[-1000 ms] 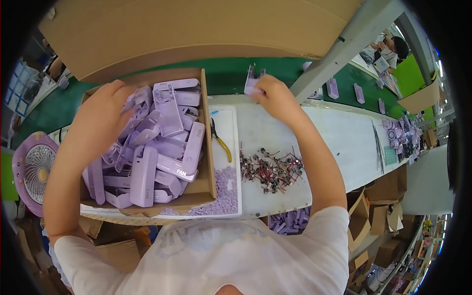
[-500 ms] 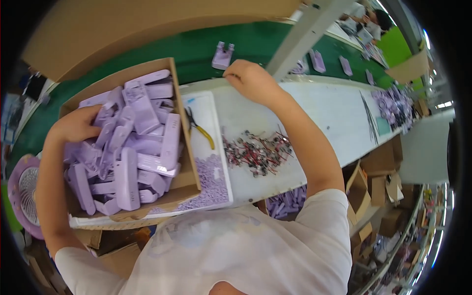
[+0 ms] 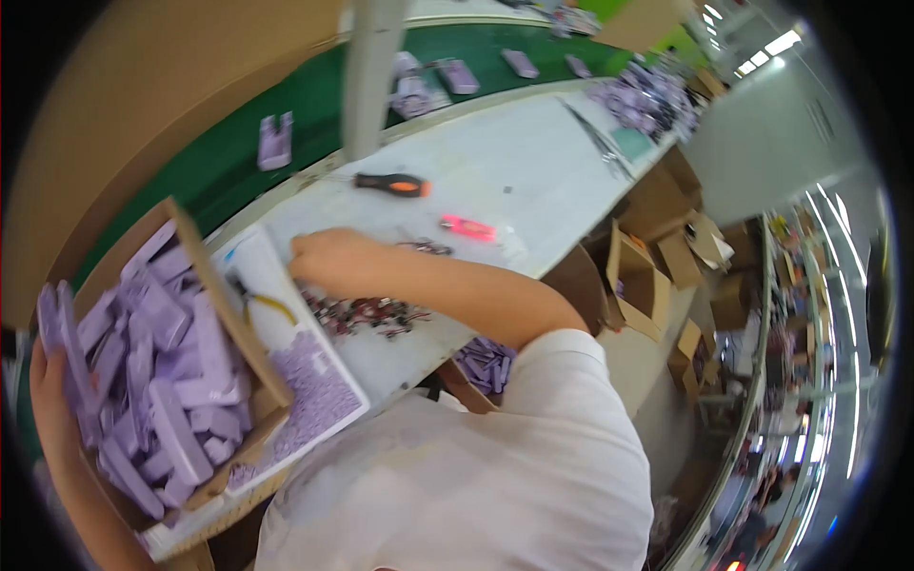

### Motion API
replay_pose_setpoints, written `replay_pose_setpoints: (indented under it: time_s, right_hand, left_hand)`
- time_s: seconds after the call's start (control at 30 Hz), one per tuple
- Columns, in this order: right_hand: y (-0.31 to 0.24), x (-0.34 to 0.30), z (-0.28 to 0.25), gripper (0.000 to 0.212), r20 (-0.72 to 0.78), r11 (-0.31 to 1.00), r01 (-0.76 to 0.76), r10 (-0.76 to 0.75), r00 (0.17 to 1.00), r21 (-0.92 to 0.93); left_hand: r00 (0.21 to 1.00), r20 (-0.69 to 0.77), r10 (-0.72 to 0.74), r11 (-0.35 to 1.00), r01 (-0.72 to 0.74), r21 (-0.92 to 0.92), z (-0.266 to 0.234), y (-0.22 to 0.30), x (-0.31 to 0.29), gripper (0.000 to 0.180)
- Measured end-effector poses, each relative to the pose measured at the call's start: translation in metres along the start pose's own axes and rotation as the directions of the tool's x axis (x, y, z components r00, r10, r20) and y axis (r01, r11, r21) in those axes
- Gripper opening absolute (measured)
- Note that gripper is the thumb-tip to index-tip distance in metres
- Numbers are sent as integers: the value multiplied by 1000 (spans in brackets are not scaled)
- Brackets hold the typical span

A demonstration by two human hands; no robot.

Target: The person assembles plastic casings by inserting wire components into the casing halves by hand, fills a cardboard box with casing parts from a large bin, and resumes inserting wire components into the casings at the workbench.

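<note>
At the far left, my left hand (image 3: 49, 381) is closed around a long lilac plastic casing (image 3: 71, 347), held upright at the left side of a cardboard box (image 3: 224, 314). Many more lilac casings (image 3: 176, 428) fill the box. My right hand (image 3: 328, 262) hovers past the box's right side, its fingers curled together; whatever they may hold is hidden. Below that hand lies a heap of small metal parts with red wires (image 3: 381, 319), partly covered by my forearm. Yellow-handled pliers (image 3: 267, 306) rest on a white tray (image 3: 347, 381) with tiny lilac pieces (image 3: 309, 385).
A black-and-orange screwdriver (image 3: 392, 185) and a pink object (image 3: 466, 227) lie on the white worktop (image 3: 476, 143). Lilac parts sit on the green belt (image 3: 224, 171) behind a post (image 3: 371, 86). A lilac heap (image 3: 647, 100) and cardboard boxes (image 3: 633, 285) are at right.
The view has swung to the right. My right hand has drawn back from the belt's edge toward the wired parts. My left hand has moved to the box's left side with a casing.
</note>
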State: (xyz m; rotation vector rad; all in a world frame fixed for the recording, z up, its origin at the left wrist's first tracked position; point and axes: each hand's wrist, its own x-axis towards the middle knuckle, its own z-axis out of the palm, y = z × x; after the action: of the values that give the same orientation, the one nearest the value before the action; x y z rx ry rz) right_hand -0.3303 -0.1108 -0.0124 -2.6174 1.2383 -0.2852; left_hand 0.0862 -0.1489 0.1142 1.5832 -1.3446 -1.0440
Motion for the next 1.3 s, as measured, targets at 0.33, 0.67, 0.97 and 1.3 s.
replay_pose_setpoints:
  time_s: [0.33, 0.67, 0.97, 1.3]
  right_hand:
    - [3, -8, -15, 16, -31, 986, -31, 27, 999, -161]
    - [-9, -30, -23, 18, 217, 898, -439, 429, 877, 0]
    - [-12, -38, -28, 15, 167, 887, -458, 442, 881, 66]
    - [-15, -41, -44, 18, -238, 752, -258, 481, 844, 607]
  left_hand:
    - [945, 306, -115, 851, 252, -461, 10, 10, -48, 40]
    - [878, 477, -36, 786, 319, -529, 49, 37, -66, 45]
    - [862, 490, -130, 816, 374, -442, 82, 53, -87, 56]
    - [829, 554, -76, 780, 395, -485, 98, 46, -94, 48]
